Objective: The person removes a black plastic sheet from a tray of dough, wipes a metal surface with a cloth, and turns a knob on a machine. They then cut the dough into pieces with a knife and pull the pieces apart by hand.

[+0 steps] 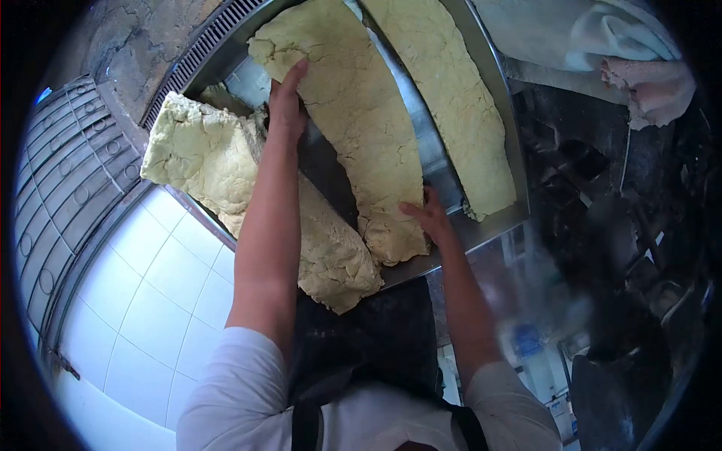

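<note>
Three long slabs of pale yellow dough lie on a metal tray (492,229). My left hand (286,105) grips the upper left edge of the middle slab (361,113), thumb on top and the other fingers hidden beneath. At that slab's lower right edge, my right hand (427,214) holds on with its thumb over the dough. The left slab (203,154) is bent and hangs over the tray's near left side, passing under my left forearm. Flat along the tray's right side is the right slab (459,98).
White tiles (150,278) and a metal grille (68,180) are at the left. A slotted metal strip (199,45) runs behind the tray. Pale cloth (602,30) and a pink cloth (654,86) are at the upper right, above dark clutter.
</note>
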Available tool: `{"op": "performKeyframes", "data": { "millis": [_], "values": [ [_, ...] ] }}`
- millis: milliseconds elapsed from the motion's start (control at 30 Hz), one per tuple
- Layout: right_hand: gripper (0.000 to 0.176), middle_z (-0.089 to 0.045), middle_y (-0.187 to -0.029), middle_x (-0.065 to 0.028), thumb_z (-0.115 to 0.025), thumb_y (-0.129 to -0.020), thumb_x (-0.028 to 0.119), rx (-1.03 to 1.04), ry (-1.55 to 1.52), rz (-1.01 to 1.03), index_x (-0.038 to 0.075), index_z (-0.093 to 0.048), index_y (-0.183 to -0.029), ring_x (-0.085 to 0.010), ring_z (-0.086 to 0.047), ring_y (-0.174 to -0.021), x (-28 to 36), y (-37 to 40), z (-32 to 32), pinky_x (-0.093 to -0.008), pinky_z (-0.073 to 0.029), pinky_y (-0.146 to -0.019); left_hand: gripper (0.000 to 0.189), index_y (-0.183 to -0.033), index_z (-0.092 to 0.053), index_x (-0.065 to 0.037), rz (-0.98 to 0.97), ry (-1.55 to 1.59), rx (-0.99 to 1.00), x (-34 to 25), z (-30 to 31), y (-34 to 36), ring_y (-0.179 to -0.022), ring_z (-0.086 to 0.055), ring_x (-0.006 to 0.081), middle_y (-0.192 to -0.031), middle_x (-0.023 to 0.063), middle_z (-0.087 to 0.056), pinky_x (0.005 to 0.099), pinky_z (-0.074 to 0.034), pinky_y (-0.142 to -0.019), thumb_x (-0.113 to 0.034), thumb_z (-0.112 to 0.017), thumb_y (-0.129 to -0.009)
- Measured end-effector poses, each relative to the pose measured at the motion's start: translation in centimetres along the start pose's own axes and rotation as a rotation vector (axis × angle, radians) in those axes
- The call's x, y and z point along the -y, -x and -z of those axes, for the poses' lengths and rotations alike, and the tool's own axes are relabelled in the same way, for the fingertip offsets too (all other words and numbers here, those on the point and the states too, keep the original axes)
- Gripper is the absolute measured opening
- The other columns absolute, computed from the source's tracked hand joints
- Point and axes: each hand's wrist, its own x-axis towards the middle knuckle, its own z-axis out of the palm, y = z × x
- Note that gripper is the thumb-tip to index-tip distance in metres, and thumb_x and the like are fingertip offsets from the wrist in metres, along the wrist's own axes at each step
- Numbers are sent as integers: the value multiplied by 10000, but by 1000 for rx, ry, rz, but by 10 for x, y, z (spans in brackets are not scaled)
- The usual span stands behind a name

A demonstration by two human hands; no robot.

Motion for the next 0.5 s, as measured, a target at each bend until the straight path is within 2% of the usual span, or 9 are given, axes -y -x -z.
{"op": "performKeyframes", "data": {
  "millis": [67, 133, 200, 300, 367, 400, 467, 500],
  "values": [
    [826, -586, -1204, -177, -864, -729, 379, -15, -35, 23, -29, -420, -1292, -258, -591, -1081, 1, 9, -3, -369, -487, -937, 588, -1341, -481, -45, 219, 294, -2, 14, 16, -15, -1161, -592, 283, -1251, 119, -602, 424, -502, -974, -181, -727, -825],
    [801, -580, -1204, -171, -861, -735, 344, -19, -77, 52, -25, -408, -1282, -250, -588, -1077, 17, 24, -2, -363, -486, -932, 569, -1333, -488, -43, 140, 231, -36, -8, 2, 1, -1152, -600, 288, -1248, 124, -608, 427, -504, -976, -174, -707, -825],
    [763, -581, -1193, -162, -853, -740, 279, -80, 11, 167, -19, -411, -1286, -235, -580, -1084, 44, 64, 9, -353, -471, -945, 552, -1326, -494, -40, 88, 158, -77, -31, -6, 31, -1143, -608, 294, -1244, 128, -613, 431, -505, -978, -166, -688, -825],
    [752, -586, -1190, -141, -853, -732, 239, -84, 84, 291, -7, -419, -1295, -213, -571, -1093, 66, 119, 43, -337, -452, -964, 524, -1306, -508, -28, 38, 305, 7, -69, -20, 65, -1140, -613, 290, -1208, 136, -632, 433, -503, -987, -182, -668, -831],
    [733, -590, -1185, -120, -859, -719, 234, -39, 144, 187, 6, -443, -1277, -209, -567, -1104, 128, 165, 73, -343, -437, -987, 489, -1308, -528, -19, 37, 332, 95, -93, -36, 87, -1210, -583, 315, -1277, 161, -609, 449, -457, -1050, -226, -590, -870],
    [719, -592, -1195, -119, -851, -730, 234, -29, 79, 180, 7, -463, -1291, -212, -564, -1121, 149, 179, 88, -354, -436, -994, 482, -1300, -537, -18, 33, 334, 140, -102, -48, 92, -1190, -591, 304, -1277, 150, -611, 431, -459, -1048, -245, -600, -879],
    [706, -594, -1204, -118, -844, -741, 233, -25, 15, 175, 9, -483, -1305, -215, -561, -1138, 157, 188, 119, -365, -435, -1000, 488, -1307, -531, -17, 85, 316, 136, -103, -69, 83, -1181, -593, 297, -1282, 139, -610, 431, -461, -1042, -244, -611, -883],
    [702, -593, -1235, -141, -828, -763, 234, -98, 30, 138, 2, -491, -1334, -237, -562, -1164, 152, 181, 139, -374, -431, -1014, 494, -1313, -525, -16, 136, 299, 124, -100, -80, 73, -1173, -594, 290, -1287, 128, -609, 430, -463, -1036, -243, -623, -886]
  ]
}}
